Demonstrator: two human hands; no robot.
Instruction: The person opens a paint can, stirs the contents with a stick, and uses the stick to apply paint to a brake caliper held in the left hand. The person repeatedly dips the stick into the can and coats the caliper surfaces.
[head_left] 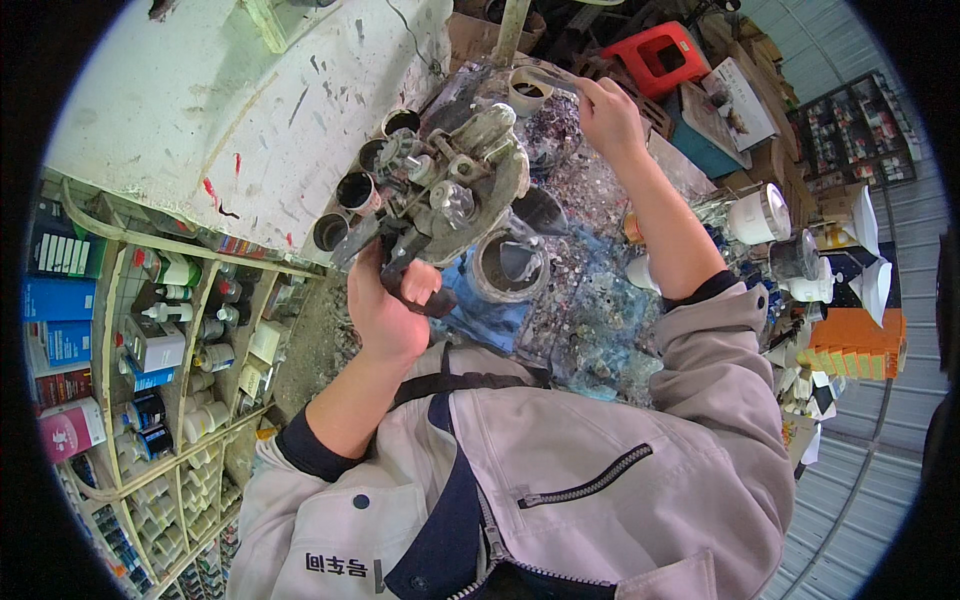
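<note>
Left hand (386, 314) grips 1 dark handle (436, 303); right hand (611, 118), 1 stick (549, 79).

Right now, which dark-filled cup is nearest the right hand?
The cup at the top, with the tool in the right hand at its rim; the other cups line up farther left, along the white panel.

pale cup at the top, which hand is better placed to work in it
Likely the right hand: its grey tool reaches the cup, while the left hand grips the caked fixture.
</note>
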